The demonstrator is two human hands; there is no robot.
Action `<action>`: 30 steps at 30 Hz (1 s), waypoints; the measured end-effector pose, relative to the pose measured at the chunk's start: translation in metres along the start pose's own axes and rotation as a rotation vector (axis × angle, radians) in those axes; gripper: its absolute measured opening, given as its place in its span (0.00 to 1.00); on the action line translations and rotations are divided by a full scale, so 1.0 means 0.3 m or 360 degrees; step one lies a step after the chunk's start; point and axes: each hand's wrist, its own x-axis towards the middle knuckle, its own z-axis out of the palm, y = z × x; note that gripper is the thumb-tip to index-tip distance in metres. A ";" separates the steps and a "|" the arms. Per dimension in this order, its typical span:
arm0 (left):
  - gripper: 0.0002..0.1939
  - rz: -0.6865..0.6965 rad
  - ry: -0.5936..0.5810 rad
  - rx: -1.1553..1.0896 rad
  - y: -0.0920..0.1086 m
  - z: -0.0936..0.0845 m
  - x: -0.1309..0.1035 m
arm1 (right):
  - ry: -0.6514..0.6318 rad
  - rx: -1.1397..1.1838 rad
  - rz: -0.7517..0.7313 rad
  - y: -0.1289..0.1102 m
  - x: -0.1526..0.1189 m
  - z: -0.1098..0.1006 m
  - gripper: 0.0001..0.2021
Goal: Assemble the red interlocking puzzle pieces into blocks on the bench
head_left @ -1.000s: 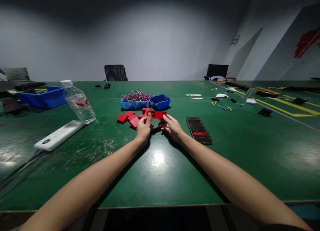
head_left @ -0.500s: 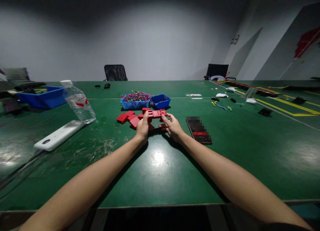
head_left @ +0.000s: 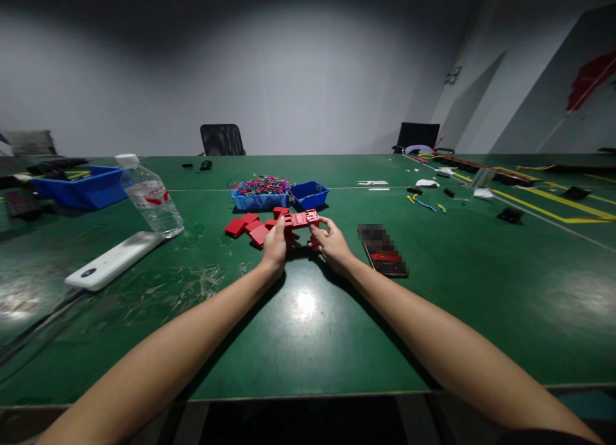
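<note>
Above the middle of the green table, a red plastic housing [head_left: 299, 220] with moulded slots on top is held level between both hands. My left hand [head_left: 276, 243] grips its left end, thumb on the near side. At its right end my right hand [head_left: 331, 243] pinches the housing with thumb and fingers; the undersides of the fingers are partly hidden. Several red plastic pieces [head_left: 250, 226] lie in a loose pile just left of and behind my left hand. Behind them stand a light blue bin [head_left: 262, 202] of thin coloured wires and a darker blue bin [head_left: 310, 195] holding small parts.
A phone [head_left: 384, 251] lies right of my right hand. On the left are a leaning water bottle [head_left: 153, 198], a white power strip [head_left: 113, 262] and a large blue bin [head_left: 79, 188]. Wire scraps [head_left: 426, 204] and white bits lie at the back right of the green table [head_left: 308, 349].
The right thumb has slid slightly down off the top of the red housing to its near edge. The housing and left hand have barely moved.
</note>
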 end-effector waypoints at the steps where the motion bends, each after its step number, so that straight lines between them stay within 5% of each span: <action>1: 0.33 0.0007 0.0005 -0.0021 0.002 0.000 0.000 | 0.0028 -0.0012 -0.0010 0.001 0.001 0.001 0.28; 6: 0.36 -0.0001 -0.0014 0.0059 0.015 0.005 -0.017 | 0.0167 -0.0067 0.0026 -0.002 0.004 0.012 0.25; 17: 0.31 -0.0017 -0.0078 0.0086 0.030 0.012 -0.038 | 0.0113 -0.0041 0.0245 -0.021 0.002 0.009 0.25; 30: 0.31 -0.0039 -0.0382 0.0208 0.003 0.003 -0.023 | 0.0326 -0.0507 -0.0671 -0.026 -0.058 0.038 0.21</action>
